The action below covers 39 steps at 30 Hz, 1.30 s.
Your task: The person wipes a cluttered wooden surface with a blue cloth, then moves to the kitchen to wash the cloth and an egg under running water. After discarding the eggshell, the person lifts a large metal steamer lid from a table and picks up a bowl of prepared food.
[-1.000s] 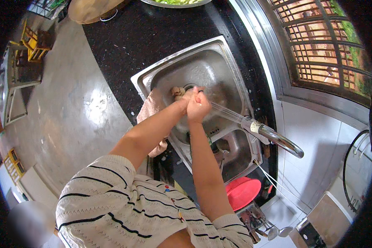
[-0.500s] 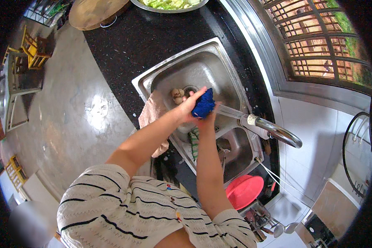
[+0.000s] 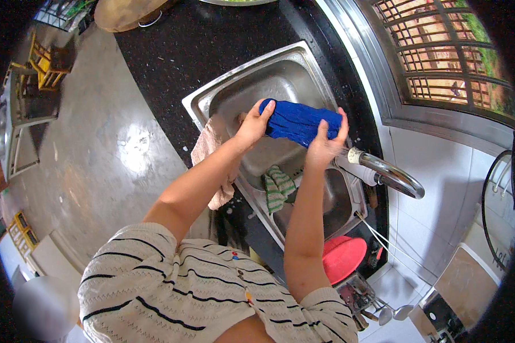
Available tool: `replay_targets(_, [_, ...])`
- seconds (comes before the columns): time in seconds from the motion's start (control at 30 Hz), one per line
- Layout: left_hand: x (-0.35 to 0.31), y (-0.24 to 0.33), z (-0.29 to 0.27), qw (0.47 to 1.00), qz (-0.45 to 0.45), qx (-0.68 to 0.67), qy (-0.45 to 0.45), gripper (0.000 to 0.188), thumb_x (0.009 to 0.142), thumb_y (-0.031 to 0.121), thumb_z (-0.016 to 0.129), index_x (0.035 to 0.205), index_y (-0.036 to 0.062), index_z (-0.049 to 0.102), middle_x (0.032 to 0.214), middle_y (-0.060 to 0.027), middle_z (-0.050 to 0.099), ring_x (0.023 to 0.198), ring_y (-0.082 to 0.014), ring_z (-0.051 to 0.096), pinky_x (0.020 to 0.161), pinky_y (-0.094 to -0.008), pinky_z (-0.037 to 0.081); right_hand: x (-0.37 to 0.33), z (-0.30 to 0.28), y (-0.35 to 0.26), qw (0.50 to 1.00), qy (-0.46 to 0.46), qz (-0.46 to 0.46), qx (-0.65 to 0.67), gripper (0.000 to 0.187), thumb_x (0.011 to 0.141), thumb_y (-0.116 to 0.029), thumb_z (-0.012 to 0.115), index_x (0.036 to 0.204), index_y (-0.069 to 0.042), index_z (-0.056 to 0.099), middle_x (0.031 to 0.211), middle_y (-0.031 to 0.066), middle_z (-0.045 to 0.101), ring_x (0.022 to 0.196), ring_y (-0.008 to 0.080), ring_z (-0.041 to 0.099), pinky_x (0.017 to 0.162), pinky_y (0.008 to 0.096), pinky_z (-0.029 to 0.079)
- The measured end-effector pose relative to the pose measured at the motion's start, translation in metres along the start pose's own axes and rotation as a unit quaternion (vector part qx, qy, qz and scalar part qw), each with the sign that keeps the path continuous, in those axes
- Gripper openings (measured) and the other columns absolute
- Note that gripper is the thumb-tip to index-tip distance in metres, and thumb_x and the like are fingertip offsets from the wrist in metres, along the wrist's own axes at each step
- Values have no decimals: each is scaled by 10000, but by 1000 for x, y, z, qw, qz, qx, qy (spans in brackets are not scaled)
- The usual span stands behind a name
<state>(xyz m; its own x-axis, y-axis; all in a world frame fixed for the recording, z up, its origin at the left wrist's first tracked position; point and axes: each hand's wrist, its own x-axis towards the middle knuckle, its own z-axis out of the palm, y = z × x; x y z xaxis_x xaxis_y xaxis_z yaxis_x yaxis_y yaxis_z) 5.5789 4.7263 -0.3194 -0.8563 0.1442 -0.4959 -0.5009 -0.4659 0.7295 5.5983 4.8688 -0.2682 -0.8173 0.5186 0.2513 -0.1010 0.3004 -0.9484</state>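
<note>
A blue cloth [image 3: 300,121] is stretched out between my two hands above the larger basin of the steel sink [image 3: 223,97]. My left hand [image 3: 254,124] grips its left end, thumb on top. At the other end my right hand [image 3: 328,137] holds the cloth close to the faucet [image 3: 392,171], its fingers slightly blurred. Behind my left hand, a brownish lump [image 3: 243,117] in the basin is mostly hidden. Across the divider between the two basins lies a green-and-white striped cloth [image 3: 278,187].
A pinkish towel [image 3: 209,148] hangs over the sink's left edge. The black counter [image 3: 166,80] surrounds the sink, with a round wooden board [image 3: 123,14] at the far left. A red basin [image 3: 344,258] stands near right, and a barred window [image 3: 440,51] is at the right.
The blue cloth went from a bunched wad in both hands to a spread length. My right hand moved right, toward the faucet; the striped cloth shows more fully.
</note>
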Motion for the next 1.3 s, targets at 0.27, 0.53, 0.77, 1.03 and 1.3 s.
replay_targets(0.27, [25,-62,10,941,-242,-234,-23,345,902,452,513,883,118,596,719,-31,574,598,-184,552,565,-361,479,-45,55,20,947,-88,-169,-257,398,809,-297,678,507,-91,520,500,134,529,406,295,480,476,378,416])
replay_targets(0.53, [56,-79,-11,985,-147,39,-82,223,907,261,489,874,78,611,768,-65,622,644,-183,587,593,-327,482,-52,60,26,972,-67,-59,-216,432,888,-339,587,591,-26,566,565,182,530,489,332,477,544,403,408])
replay_targets(0.77, [-2,-53,32,954,-281,-101,-3,271,888,317,519,905,64,615,798,-61,627,692,-206,603,651,-357,497,-16,28,68,946,38,93,-308,374,861,-317,626,642,-17,589,595,137,583,529,240,513,558,388,413])
replay_targets(1.03, [-23,-35,39,950,-286,-5,-129,476,857,488,577,1107,86,626,988,-37,665,820,-168,624,758,-322,496,0,-22,119,895,-32,206,-395,558,841,-528,607,655,-2,597,624,137,564,607,195,535,567,383,423])
replay_targets(1.3, [14,-50,-36,996,-62,53,-37,418,909,381,517,1158,46,543,1051,-47,605,894,-173,594,769,-309,472,5,-48,22,922,-161,344,77,506,793,-57,674,1251,-79,461,1207,123,518,1040,228,554,884,367,476])
